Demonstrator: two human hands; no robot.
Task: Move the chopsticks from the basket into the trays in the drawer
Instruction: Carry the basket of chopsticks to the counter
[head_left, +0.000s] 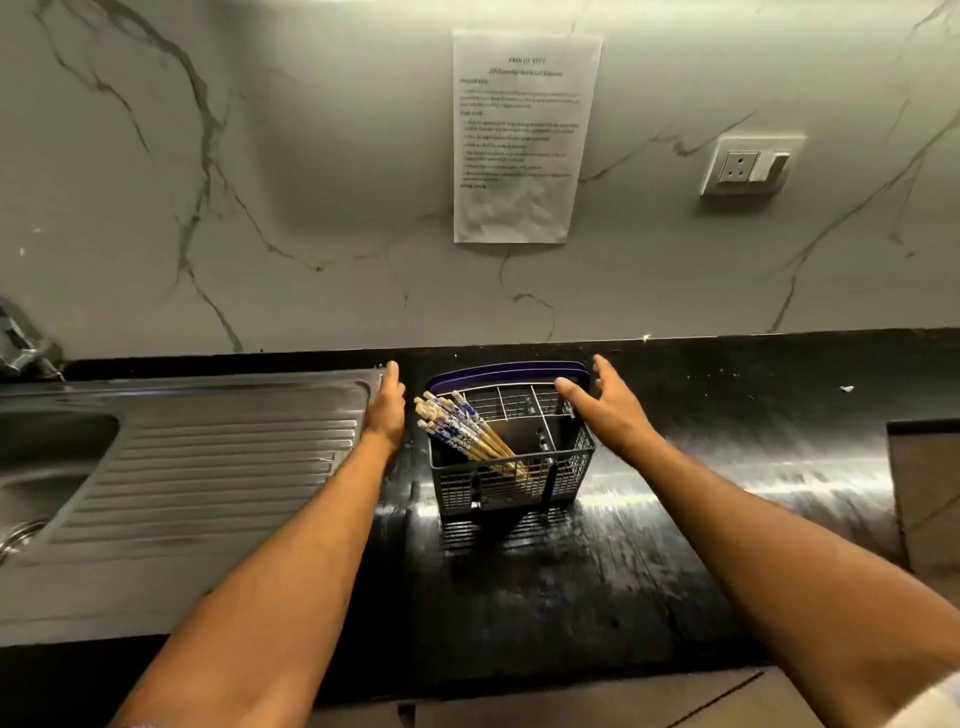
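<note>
A grey mesh cutlery basket (545, 480) stands on the black counter, with a blue-rimmed part behind it. Several wooden chopsticks (462, 428) with blue and white patterned tops lean to the left in its left compartment. My left hand (387, 408) is stretched flat just left of the basket, fingers pointing at the wall, holding nothing. My right hand (605, 405) hovers at the basket's right rear corner, fingers spread, thumb over the rim. Neither hand grips the basket or the chopsticks. No drawer or tray shows in the head view.
A steel sink with a ribbed drainboard (208, 457) fills the counter to the left, a tap (23, 348) at its far edge. A marble wall behind carries a paper sheet (519, 140) and a socket (750, 166). A tan block (924, 493) sits at the right edge.
</note>
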